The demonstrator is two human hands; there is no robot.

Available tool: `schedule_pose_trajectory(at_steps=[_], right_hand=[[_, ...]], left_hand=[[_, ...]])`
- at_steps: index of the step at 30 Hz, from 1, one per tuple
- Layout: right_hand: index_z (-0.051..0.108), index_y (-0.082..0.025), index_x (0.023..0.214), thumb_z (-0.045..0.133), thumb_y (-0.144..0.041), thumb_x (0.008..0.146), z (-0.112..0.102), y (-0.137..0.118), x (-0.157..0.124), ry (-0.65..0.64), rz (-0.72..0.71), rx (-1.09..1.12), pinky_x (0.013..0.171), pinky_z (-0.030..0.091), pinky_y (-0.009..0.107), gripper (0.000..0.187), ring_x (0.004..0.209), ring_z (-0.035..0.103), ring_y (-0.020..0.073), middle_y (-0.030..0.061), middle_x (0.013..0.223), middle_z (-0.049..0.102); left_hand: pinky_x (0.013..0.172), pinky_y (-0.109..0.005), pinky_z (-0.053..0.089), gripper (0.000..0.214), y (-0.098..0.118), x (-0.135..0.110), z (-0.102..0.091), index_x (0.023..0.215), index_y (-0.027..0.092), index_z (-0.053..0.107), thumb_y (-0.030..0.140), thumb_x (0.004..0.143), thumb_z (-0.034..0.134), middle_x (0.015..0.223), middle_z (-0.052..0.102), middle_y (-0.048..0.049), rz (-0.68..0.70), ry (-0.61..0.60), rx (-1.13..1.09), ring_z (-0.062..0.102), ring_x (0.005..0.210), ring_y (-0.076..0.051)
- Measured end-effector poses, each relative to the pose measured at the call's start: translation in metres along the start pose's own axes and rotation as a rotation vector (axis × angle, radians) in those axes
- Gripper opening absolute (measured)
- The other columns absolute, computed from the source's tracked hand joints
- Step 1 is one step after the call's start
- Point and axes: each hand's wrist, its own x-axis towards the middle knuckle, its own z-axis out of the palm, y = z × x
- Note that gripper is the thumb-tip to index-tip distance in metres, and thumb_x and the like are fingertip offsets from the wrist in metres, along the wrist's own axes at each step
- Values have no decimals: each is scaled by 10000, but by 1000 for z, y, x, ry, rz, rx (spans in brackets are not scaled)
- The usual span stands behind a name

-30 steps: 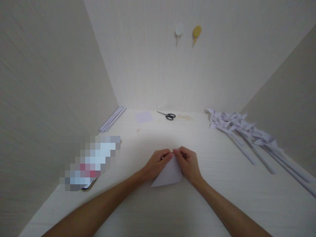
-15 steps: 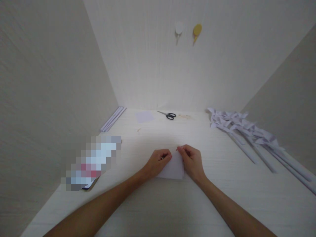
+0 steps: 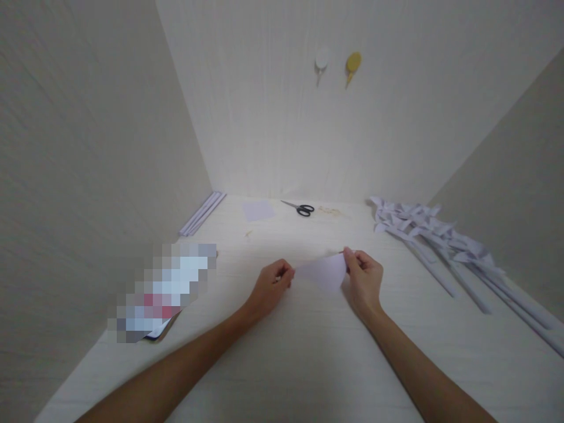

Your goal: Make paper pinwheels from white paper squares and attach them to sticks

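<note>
Three pale, faintly streaked walls enclose the work area: a back wall (image 3: 264, 106), a left wall (image 3: 88, 147) and a right wall (image 3: 520, 176). They stand around a whitish tabletop (image 3: 299, 370) with a faint grain. High on the back wall are two small hooks side by side, a white round-headed hook (image 3: 321, 60) and a yellow round-headed hook (image 3: 353, 62).

Near the middle of the tabletop, a thin white sheet of paper (image 3: 328, 271) is stretched between the person's hands. The right hand (image 3: 365, 279) pinches its upper right corner between thumb and fingers, where a thin dark tip juts out. The left hand (image 3: 271, 289) has its fingers curled in, with the narrow end of the sheet reaching the fingertips; whether they grip it, I cannot tell.

Along the back lie a flat pale paper square (image 3: 258, 210), black-handled metal scissors (image 3: 304, 209) and thin tan scraps (image 3: 329, 211). Slim rolled white paper sticks (image 3: 202, 214) rest beside the left wall, a phone-like device with a pixelated face (image 3: 176, 288) nearer the person. Folded white paper pinwheels on sticks (image 3: 440, 232) overlap in a row at the right.
</note>
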Motion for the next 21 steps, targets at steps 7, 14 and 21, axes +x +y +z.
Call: schedule_pose_trajectory(at_steps=[7, 14, 21], right_hand=[[584, -141, 611, 631, -314, 604, 11, 0, -11, -138, 224, 116, 484, 410, 230, 180, 459, 493, 96, -17, 488, 547], [606, -146, 605, 609, -307, 624, 16, -8, -22, -133, 176, 70, 487, 422, 217, 163, 466, 508, 92, -9, 504, 580], [615, -138, 638, 559, -304, 662, 19, -8, -25, -547, 175, -156, 446, 387, 201, 177, 457, 494, 91, 2, 497, 563]], left_hand=[[599, -242, 403, 246, 4, 12, -6, 682, 139, 486, 385, 685, 473, 695, 546, -24, -100, 299, -599, 512, 669, -114], [581, -234, 411, 225, 3, 10, 2, 598, 113, 532, 300, 542, 645, 582, 557, -15, -255, 105, -767, 513, 569, -102], [506, -220, 392, 220, -2, 14, -5, 637, 98, 579, 286, 541, 643, 574, 550, -17, -293, 304, -695, 491, 522, -95]])
